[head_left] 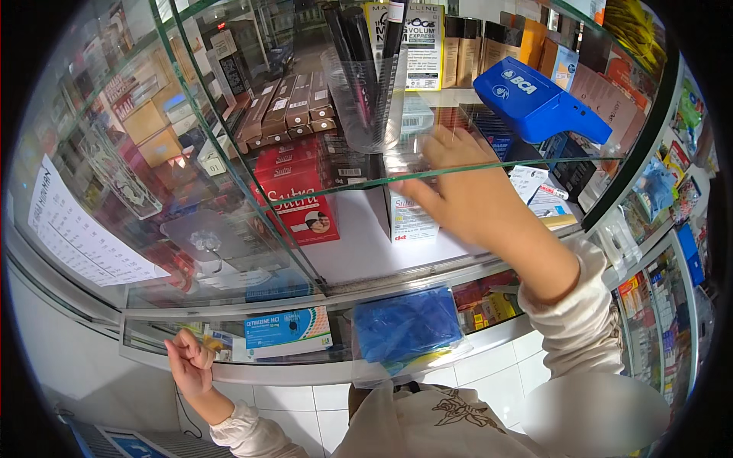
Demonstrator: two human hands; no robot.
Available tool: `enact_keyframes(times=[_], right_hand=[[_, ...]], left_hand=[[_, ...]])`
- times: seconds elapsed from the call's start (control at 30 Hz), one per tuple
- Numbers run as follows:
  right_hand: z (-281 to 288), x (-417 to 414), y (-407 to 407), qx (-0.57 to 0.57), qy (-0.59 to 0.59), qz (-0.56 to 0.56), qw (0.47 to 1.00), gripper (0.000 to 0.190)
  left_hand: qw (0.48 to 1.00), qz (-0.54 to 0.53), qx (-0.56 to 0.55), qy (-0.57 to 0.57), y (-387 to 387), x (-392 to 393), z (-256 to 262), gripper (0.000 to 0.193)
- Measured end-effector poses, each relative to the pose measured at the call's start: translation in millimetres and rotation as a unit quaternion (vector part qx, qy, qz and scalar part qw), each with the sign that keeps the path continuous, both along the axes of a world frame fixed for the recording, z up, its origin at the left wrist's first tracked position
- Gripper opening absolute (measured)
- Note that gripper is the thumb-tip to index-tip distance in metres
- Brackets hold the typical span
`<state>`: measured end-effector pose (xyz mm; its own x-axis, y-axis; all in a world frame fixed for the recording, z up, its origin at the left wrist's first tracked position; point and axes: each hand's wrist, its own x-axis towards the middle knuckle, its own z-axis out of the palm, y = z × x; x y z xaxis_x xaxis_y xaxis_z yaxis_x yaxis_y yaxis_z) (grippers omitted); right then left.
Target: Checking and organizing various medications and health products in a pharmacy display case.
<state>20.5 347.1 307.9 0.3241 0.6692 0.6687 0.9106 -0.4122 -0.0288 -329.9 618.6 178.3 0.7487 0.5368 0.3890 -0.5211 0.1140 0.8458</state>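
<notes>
My right hand reaches into the glass display case, its fingers seen through the upper glass shelf. Its thumb is at the top of a white Sutra condom box. Glare and the shelf edge hide whether the fingers grip that box. To its left stand red Sutra boxes, with dark boxes beside them. Low at the left, my left hand hovers near the counter's front edge, fingers curled in, with nothing seen in it.
On the upper shelf are a clear cup of eyeliner pens and a blue BCA card terminal holder. Below, a blue cetirizine box and a plastic-wrapped blue packet lie at the counter front. A handwritten sheet hangs on the left pane.
</notes>
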Motion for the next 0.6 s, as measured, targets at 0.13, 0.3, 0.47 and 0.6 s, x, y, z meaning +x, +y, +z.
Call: enact_keyframes(times=[0.13, 0.3, 0.47, 0.6], right_hand=[[-4.2, -23.4, -15.4, -0.084, -0.009, 0.033, 0.996, 0.063], [-24.9, -15.7, -8.6, -0.164, -0.092, -0.016, 0.982, 0.059], [-34.6, -5.4, -5.2, -0.109, -0.133, -0.031, 0.985, 0.058], [-21.0, -28.3, -22.8, -0.074, -0.157, -0.031, 0.984, 0.057]], left_hand=[[1.000, 0.002, 0.005, -0.003, 0.2, -3.3, 1.0, 0.048], [1.000, 0.001, 0.003, -0.010, 1.9, -3.3, 1.4, 0.048], [1.000, 0.004, 0.011, 0.008, 1.1, 2.2, 3.2, 0.048], [1.000, 0.006, 0.019, 0.010, 0.8, 2.8, 2.0, 0.047]])
